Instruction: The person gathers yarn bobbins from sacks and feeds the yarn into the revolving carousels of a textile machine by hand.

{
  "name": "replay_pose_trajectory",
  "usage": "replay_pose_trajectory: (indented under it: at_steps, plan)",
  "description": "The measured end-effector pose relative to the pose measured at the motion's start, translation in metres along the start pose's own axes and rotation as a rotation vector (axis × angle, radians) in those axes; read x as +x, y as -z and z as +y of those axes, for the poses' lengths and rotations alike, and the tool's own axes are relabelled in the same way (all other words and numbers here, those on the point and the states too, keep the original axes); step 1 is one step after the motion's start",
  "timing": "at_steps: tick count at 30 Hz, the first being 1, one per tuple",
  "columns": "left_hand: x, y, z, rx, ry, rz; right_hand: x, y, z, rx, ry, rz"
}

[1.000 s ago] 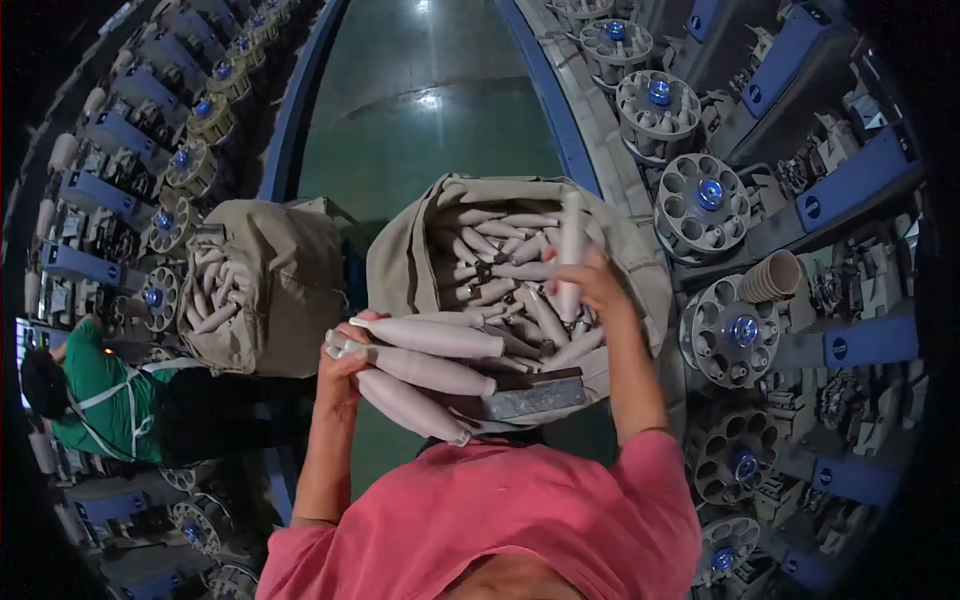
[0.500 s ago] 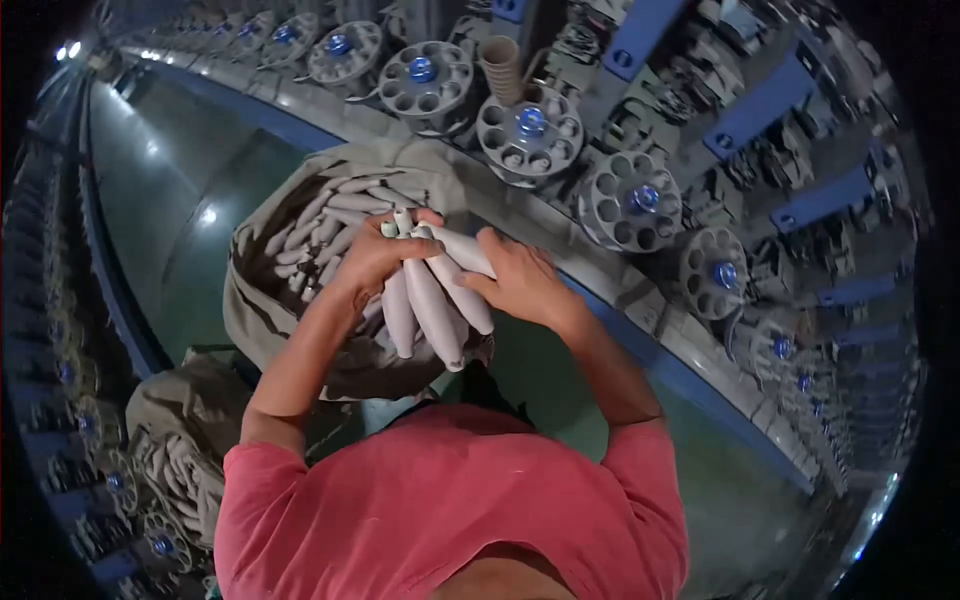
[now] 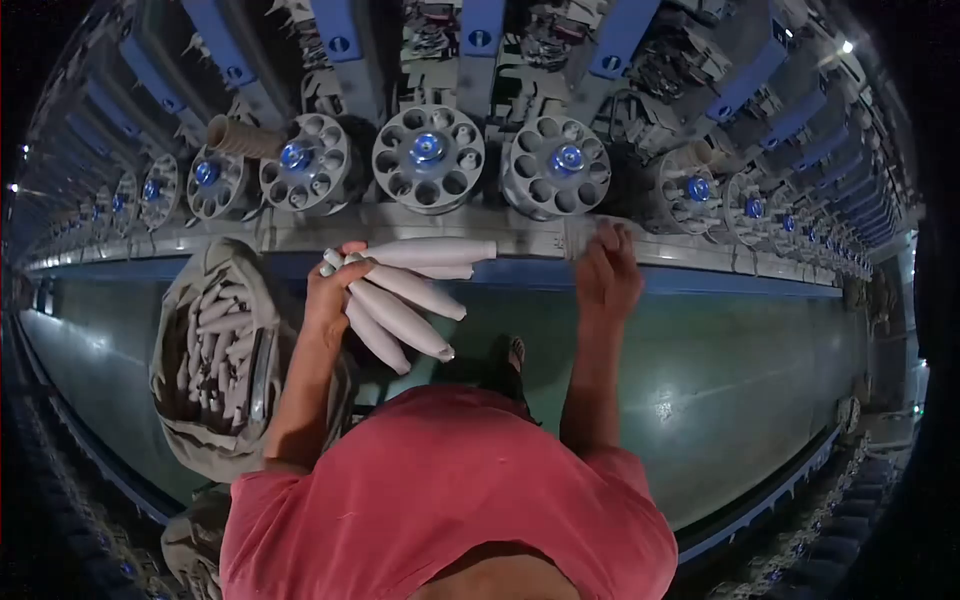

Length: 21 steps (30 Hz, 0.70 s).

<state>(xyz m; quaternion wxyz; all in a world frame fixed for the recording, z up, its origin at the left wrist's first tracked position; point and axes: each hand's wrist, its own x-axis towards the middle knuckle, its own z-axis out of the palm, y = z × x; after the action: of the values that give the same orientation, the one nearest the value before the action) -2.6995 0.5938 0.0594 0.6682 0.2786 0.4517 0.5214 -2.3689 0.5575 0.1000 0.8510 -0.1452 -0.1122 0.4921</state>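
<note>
My left hand is closed around the narrow ends of several pale yarn bobbins, which fan out to the right and down. Beside the machine's ledge, my right hand is raised below and to the right of a round magazine. Motion blurs its fingers, and whether anything is in them cannot be made out. Left of my left arm, a cloth sack with an open top holds many more yarn bobbins.
A row of round magazines with blue hubs runs along the winding machine. Stacked brown paper cones lean at the left, others at the right. A blue rail edges the green floor. A second sack stands lower left.
My view has turned and shifted right along the machine, so the sack is now farther left. My right hand has left the bobbins and moved right to the ledge; my left still holds the bunch.
</note>
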Motion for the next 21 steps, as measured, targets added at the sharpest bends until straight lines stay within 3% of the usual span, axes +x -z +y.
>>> replay_pose_trajectory:
  at_steps: [2, 4, 6, 8, 11, 13, 14, 16, 17, 18, 20, 21]
  plan:
    - [0.026, -0.031, -0.034, -0.018, -0.041, 0.103, 0.011, 0.023, -0.049, -0.132, -0.415, -0.415]
    - [0.042, -0.07, -0.057, -0.003, -0.036, 0.126, 0.028, 0.052, -0.078, -0.944, -0.4, -0.34]
    - [0.059, -0.106, -0.082, -0.016, -0.099, 0.147, 0.055, 0.119, -0.066, -1.197, -0.344, -0.263]
    - [0.071, -0.146, -0.099, 0.046, -0.118, 0.179, 0.079, 0.226, -0.037, -1.502, -0.115, -0.419]
    - [0.081, -0.182, -0.124, 0.452, -0.518, 0.072, 0.119, 0.172, -0.004, -1.182, -0.559, -0.109]
    - [0.073, -0.224, -0.118, 0.725, -0.602, 0.047, 0.159, 0.146, 0.009, -0.349, -1.143, 0.296]
    - [0.073, -0.239, -0.116, 0.751, -0.655, -0.016, 0.173, 0.146, 0.013, -0.34, -1.163, 0.292]
    - [0.083, -0.238, -0.115, 0.7, -0.632, 0.006, 0.191, 0.155, 0.013, -0.237, -0.997, 0.256]
    - [0.088, -0.232, -0.116, 0.632, -0.61, 0.013, 0.2, 0.182, 0.01, -0.09, -0.991, 0.131]
    - [0.094, -0.216, -0.116, 0.537, -0.532, 0.016, 0.212, 0.197, 0.011, -0.089, -1.009, 0.138]
    - [0.091, -0.204, -0.107, 0.271, -0.272, 0.123, 0.24, 0.226, 0.016, 0.395, -1.084, 0.102]
    - [0.088, -0.206, -0.104, 0.205, -0.265, 0.106, 0.252, 0.276, 0.028, 0.373, -1.065, 0.099]
